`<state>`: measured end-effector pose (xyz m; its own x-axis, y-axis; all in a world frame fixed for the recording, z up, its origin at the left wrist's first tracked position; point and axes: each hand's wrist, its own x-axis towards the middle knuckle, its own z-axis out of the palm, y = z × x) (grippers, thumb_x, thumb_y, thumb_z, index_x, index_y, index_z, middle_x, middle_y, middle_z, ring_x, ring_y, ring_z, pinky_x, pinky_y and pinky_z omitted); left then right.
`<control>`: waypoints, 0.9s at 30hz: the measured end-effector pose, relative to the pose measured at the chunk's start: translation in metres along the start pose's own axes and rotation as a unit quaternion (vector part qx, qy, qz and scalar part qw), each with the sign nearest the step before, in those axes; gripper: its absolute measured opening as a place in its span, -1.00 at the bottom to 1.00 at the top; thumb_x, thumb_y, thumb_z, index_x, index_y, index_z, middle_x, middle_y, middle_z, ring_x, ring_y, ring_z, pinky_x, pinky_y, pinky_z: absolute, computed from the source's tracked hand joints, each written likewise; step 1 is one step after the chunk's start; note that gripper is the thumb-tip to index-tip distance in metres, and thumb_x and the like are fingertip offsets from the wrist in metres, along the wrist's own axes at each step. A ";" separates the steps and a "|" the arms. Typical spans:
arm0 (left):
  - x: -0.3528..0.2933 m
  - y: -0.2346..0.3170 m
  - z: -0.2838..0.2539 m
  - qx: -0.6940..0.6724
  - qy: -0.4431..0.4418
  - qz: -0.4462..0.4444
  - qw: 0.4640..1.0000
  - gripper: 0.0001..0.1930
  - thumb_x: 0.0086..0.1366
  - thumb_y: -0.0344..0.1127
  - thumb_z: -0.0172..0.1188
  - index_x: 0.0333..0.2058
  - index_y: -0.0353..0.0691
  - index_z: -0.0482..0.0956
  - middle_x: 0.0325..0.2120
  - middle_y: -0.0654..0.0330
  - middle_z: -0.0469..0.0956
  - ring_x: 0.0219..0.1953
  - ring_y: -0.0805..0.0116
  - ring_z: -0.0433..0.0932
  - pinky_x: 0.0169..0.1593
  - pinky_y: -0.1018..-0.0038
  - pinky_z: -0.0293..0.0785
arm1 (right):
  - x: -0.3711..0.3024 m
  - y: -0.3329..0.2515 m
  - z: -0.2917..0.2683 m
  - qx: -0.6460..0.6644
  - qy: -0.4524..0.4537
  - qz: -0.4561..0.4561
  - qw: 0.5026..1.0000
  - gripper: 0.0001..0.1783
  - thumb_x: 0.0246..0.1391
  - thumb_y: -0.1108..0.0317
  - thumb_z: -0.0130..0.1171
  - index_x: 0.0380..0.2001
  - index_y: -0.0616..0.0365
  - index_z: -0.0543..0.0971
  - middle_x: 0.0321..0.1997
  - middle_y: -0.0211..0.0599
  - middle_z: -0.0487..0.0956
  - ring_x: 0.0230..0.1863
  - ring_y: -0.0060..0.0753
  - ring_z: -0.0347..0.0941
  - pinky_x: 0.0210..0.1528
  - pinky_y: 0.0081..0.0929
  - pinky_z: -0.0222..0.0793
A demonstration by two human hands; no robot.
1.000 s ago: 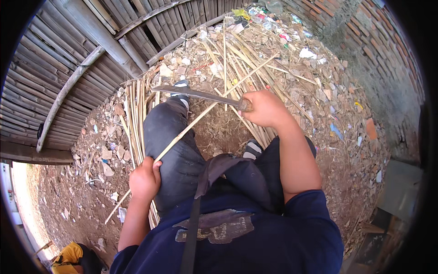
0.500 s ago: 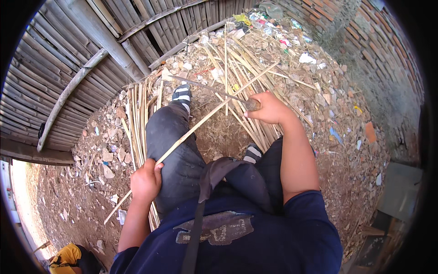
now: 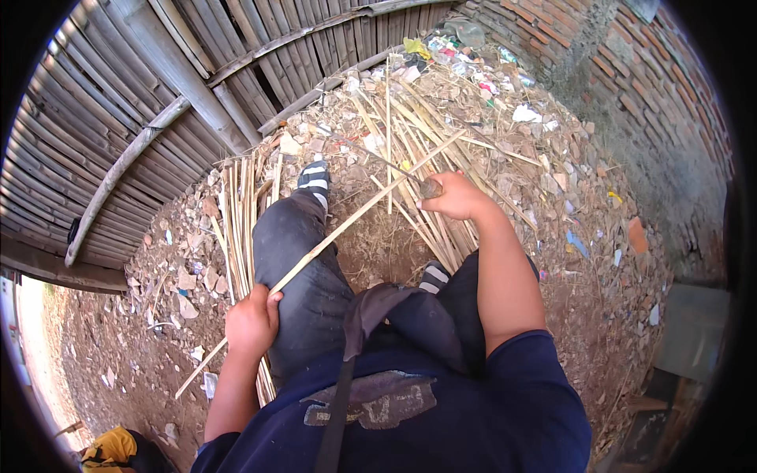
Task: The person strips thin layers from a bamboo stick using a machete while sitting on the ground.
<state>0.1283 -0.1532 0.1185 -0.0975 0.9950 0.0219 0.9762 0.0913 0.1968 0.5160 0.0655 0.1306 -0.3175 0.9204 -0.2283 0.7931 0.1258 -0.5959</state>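
My left hand [image 3: 252, 322] is closed around a long pale bamboo strip [image 3: 339, 232], which slants up and right across my knee, its lower end sticking out behind the fist. In my right hand [image 3: 459, 195] is the wooden handle [image 3: 430, 188] of a long, thin-bladed knife. The dark blade points up and left and crosses the strip near its far part; whether the two touch I cannot tell. Beyond the knife lies a loose pile of bamboo strips [image 3: 441, 146] on the ground. Another bundle of strips [image 3: 236, 205] lies beside my left leg.
Rubble and litter cover the dirt ground [image 3: 576, 339]. A bamboo slat wall [image 3: 87, 118] stands at the left, a brick wall [image 3: 631, 87] at the right. At the lower left is a person in yellow [image 3: 110, 449]. A grey panel [image 3: 694, 331] leans at the right.
My right hand and the knife have shifted slightly left and down the picture, the blade tilting more steeply. The strip has slid slightly down toward me in the picture; my left hand keeps its grip.
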 end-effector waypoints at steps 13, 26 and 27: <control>0.003 0.004 0.002 0.015 -0.004 0.000 1.000 -0.67 0.49 -0.03 0.08 -0.34 -0.17 0.41 -0.60 -0.10 0.58 -0.51 -0.23 0.61 -0.39 -0.08 0.51 | 0.019 0.002 0.019 0.068 -0.018 -0.015 0.997 -0.62 0.01 0.12 0.42 -0.23 0.20 0.69 -0.35 0.03 0.67 -0.26 0.06 0.63 -0.13 -0.16 0.50; 0.004 0.004 -0.007 0.039 -0.009 0.011 0.999 -0.63 0.47 0.02 0.09 -0.34 -0.17 0.41 -0.60 -0.05 0.59 -0.52 -0.19 0.62 -0.38 -0.05 0.54 | 0.029 0.025 0.017 0.021 0.063 0.046 0.997 -0.44 -0.06 0.13 0.39 0.02 0.20 0.66 -0.05 0.18 0.66 0.02 0.09 0.62 0.12 -0.15 0.51; 0.002 0.002 -0.009 0.037 -0.017 0.005 0.999 -0.63 0.47 0.03 0.09 -0.34 -0.17 0.41 -0.60 -0.07 0.60 -0.51 -0.21 0.62 -0.38 -0.06 0.53 | 0.023 0.009 0.012 -0.019 0.062 0.039 0.997 -0.44 -0.05 0.13 0.38 0.01 0.20 0.66 -0.04 0.18 0.66 0.02 0.11 0.61 0.12 -0.14 0.51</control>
<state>0.1287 -0.1513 0.1278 -0.0821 0.9966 -0.0091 0.9890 0.0826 0.1227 0.5095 0.0828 0.1108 -0.1886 0.9665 -0.1740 0.8325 0.0634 -0.5503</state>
